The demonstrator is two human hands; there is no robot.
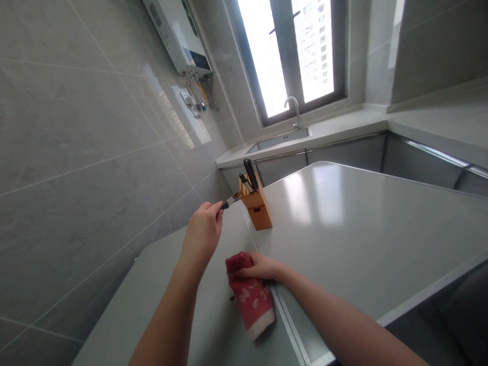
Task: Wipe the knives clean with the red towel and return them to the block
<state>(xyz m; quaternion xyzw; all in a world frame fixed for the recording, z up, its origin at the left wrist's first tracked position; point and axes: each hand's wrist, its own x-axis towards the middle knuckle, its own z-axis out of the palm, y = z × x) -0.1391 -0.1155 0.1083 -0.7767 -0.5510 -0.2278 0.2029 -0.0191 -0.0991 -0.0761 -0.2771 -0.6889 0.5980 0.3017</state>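
My left hand (206,223) is closed around the black handle of a knife (232,199). The knife's metal part points at the slotted top of a wooden knife block (261,209); how far the blade sits in a slot I cannot tell. Other black-handled knives (250,174) stand in the block. Below and to the right, my right hand (260,266) grips a folded red towel (251,302) with a pale pattern and a white end. The towel hangs down over the table close to its seam.
The pale table (366,218) has a metal seam running past the block. A grey tiled wall (95,127) rises on the left. Beyond the table are a counter with a sink (280,139), a tap (295,112) and a window. A water heater (179,35) hangs on the wall.
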